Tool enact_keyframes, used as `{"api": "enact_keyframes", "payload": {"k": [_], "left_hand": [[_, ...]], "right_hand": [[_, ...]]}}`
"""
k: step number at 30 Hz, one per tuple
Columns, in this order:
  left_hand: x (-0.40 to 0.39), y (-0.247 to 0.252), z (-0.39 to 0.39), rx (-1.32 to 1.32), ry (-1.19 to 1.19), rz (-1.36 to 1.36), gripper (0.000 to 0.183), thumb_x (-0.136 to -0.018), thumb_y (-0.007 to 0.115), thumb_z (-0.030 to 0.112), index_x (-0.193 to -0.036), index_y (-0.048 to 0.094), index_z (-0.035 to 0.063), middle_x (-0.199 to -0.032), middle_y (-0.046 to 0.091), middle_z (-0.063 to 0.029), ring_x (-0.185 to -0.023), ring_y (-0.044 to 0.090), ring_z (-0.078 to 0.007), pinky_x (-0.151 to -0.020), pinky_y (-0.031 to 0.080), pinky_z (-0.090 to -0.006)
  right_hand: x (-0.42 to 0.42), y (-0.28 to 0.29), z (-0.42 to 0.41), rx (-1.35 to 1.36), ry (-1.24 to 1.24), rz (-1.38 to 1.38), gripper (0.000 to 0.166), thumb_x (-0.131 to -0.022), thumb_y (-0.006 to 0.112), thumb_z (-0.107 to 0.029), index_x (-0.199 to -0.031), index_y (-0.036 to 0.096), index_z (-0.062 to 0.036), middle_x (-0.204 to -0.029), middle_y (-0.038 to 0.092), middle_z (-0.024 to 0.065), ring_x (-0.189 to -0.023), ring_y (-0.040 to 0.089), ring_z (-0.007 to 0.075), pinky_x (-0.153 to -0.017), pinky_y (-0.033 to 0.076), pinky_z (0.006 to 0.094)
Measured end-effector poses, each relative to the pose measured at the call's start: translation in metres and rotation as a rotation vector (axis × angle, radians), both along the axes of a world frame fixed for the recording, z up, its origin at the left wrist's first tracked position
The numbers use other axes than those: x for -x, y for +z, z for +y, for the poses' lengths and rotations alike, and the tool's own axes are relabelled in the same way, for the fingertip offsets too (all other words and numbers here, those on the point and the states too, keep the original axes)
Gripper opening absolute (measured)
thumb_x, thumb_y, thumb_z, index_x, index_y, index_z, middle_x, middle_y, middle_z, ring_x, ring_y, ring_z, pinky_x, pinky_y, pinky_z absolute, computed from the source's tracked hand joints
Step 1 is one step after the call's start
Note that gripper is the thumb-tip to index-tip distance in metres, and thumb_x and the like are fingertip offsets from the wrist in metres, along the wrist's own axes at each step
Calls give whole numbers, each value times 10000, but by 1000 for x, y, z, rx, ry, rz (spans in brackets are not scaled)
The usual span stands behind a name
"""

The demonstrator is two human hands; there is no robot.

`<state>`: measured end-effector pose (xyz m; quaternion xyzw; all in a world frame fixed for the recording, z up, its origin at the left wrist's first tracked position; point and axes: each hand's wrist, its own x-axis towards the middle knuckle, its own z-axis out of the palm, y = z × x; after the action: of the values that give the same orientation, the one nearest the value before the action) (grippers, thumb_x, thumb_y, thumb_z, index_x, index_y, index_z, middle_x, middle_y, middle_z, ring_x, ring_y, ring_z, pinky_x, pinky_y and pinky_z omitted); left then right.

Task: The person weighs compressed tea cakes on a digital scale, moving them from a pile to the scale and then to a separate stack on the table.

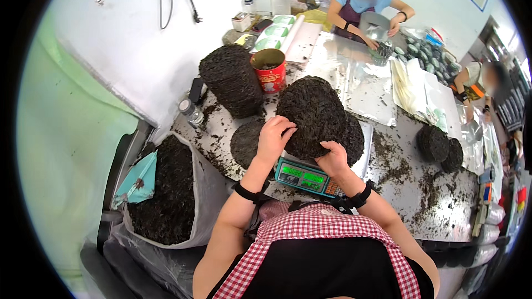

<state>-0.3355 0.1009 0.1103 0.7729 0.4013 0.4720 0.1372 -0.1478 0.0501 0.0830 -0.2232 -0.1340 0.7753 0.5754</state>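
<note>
A round, dark cake of what looks like dried seaweed (pixel 316 120) is raised and tilted above a digital scale (pixel 305 178) with lit green displays. My right hand (pixel 334 160) grips its lower edge, thumb on top. At the cake's left side, my left hand (pixel 274 137) has thumb and fingertips drawn together on its surface; whether a loose piece is between them is hidden. Another dark cake (pixel 354 139) shows behind it, over the scale's metal pan (pixel 368 149). Left of the scale, a flat round cake (pixel 246 143) lies on the table.
A tall stack of cakes (pixel 232 79) stands beside a red tin (pixel 270 72). An open sack (pixel 199 199) of dark flakes holds a teal scoop (pixel 141 180). A small jar (pixel 190 112) stands at left, two small stacks (pixel 434 145) at right. Two people work across the table.
</note>
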Motion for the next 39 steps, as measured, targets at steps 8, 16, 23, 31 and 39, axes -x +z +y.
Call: {"api": "enact_keyframes", "payload": {"k": [8, 16, 23, 31, 39], "left_hand": [[14, -49, 78, 577, -49, -920, 101, -912, 597, 141, -915, 606, 41, -798, 613, 0, -686, 547, -64, -635, 451, -207], [-6, -83, 227, 141, 99, -346, 51, -831, 623, 42, -862, 598, 10, -796, 630, -66, -725, 591, -145, -699, 482, -275], [-100, 30, 155, 110, -501, -83, 67, -744, 695, 82, -791, 661, 49, -785, 611, -79, -746, 599, -270, -688, 492, -359], [-118, 30, 70, 2, -532, -106, 121, -768, 705, 34, -884, 679, 8, -819, 606, -78, -605, 570, -183, -535, 455, -277], [-65, 3, 55, 449, -337, -417, 44, -862, 626, 67, -845, 618, 27, -737, 579, 0, -678, 539, -82, -607, 445, -244]], "right_hand": [[-78, 12, -1, -369, -454, -1109, 467, -778, 459, 130, -1218, 504, -18, -1194, 531, 147, -1102, 527, 291, -972, 395, 351], [-94, 12, -23, 49, -778, -767, 302, -834, 487, 29, -1134, 512, 52, -1105, 573, 123, -1071, 537, 271, -984, 383, 355], [-119, -8, -18, 35, -566, -17, 429, -811, 455, -70, -1225, 491, 36, -1260, 532, 162, -1168, 507, 307, -1007, 395, 451], [-93, 10, -14, -27, -424, -45, 496, -816, 442, -93, -1296, 441, 29, -1320, 496, 155, -1211, 480, 304, -1037, 362, 478], [-90, 42, -36, -644, -360, -2134, 562, -707, 568, 5, -1260, 491, -61, -1308, 492, 123, -1238, 445, 310, -1041, 341, 436]]}}
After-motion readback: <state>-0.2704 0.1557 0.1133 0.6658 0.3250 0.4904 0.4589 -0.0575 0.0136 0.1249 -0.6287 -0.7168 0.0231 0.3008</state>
